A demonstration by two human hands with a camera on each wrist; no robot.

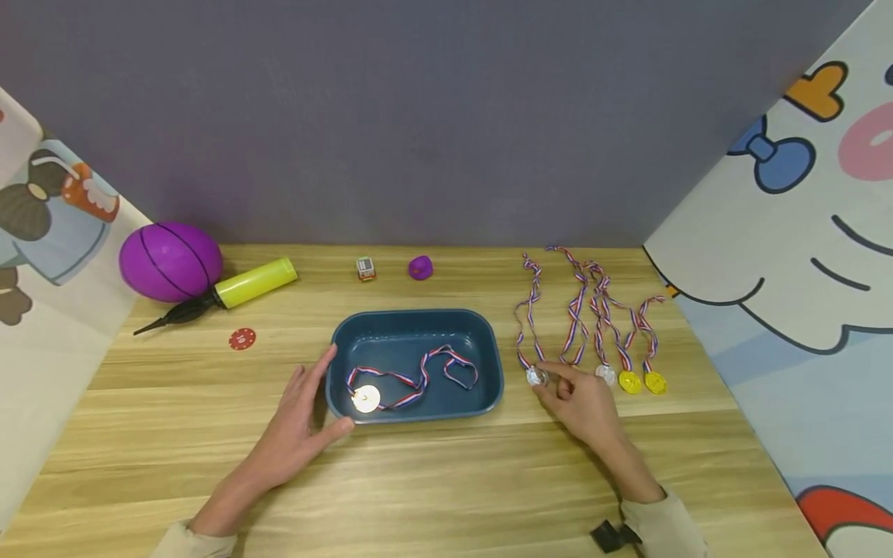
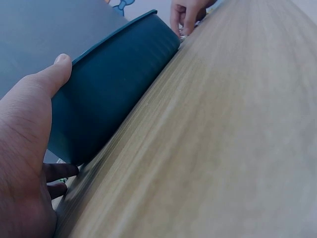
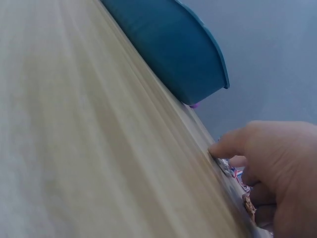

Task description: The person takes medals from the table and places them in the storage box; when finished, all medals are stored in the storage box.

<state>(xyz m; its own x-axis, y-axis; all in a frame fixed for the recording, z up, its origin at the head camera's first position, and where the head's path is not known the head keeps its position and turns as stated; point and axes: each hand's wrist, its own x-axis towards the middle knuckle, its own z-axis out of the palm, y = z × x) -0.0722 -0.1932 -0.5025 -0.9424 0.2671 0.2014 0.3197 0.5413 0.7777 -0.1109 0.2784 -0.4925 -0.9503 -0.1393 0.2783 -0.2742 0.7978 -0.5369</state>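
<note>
A dark blue tray (image 1: 418, 318) stands mid-table and holds one medal (image 1: 366, 398) with a striped ribbon. My left hand (image 1: 328, 391) rests against the tray's left end, thumb at the near corner and fingers spread along the wall (image 2: 114, 84). To the right of the tray, my right hand (image 1: 544, 381) pinches a silver medal (image 1: 536, 377) that lies on the table, with the index fingertip (image 3: 218, 148) on it. Its ribbon runs away toward the back. A silver medal (image 1: 605, 374) and two gold ones (image 1: 630, 381) lie beside it, ribbons stretched out.
A purple ball (image 1: 170, 261), a yellow pump (image 1: 254, 282) and a red chip (image 1: 242, 339) lie at the back left. A small toy (image 1: 366, 268) and a purple lump (image 1: 420, 267) sit behind the tray. Printed panels wall in both sides.
</note>
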